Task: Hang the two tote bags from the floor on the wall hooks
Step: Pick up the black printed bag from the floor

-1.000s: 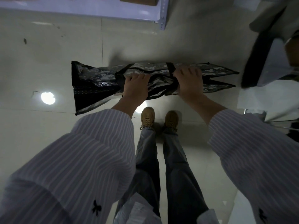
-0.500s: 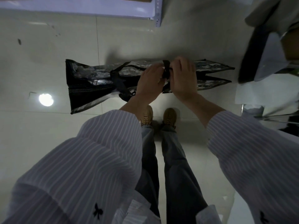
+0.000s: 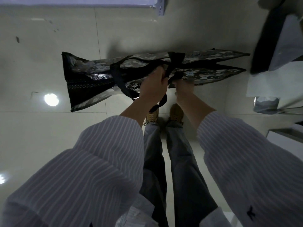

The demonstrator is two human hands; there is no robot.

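Observation:
A flat camouflage tote bag [image 3: 91, 77] with black straps and a black zipped end hangs level above the pale tiled floor, in front of my feet. My left hand [image 3: 153, 86] is shut on the black straps [image 3: 176, 58] near the bag's middle, and a loop of strap hangs below my wrist. My right hand [image 3: 183, 90] is just to its right, under the bag's near edge, with its fingers hidden behind the fabric. No wall hooks are in view. A second bag cannot be made out for certain.
A white shelf edge with a perforated metal post [image 3: 161, 7] runs along the top. At the right stand a dark and grey bulky object [image 3: 278, 38] and pale surfaces [image 3: 270, 82]. My brown shoes [image 3: 176, 112] stand on glossy tiles with lamp reflections [image 3: 51, 99].
Both hands moved from spread along the bag's top to its middle. The left hand gathered the straps. The bag has risen and looks nearer.

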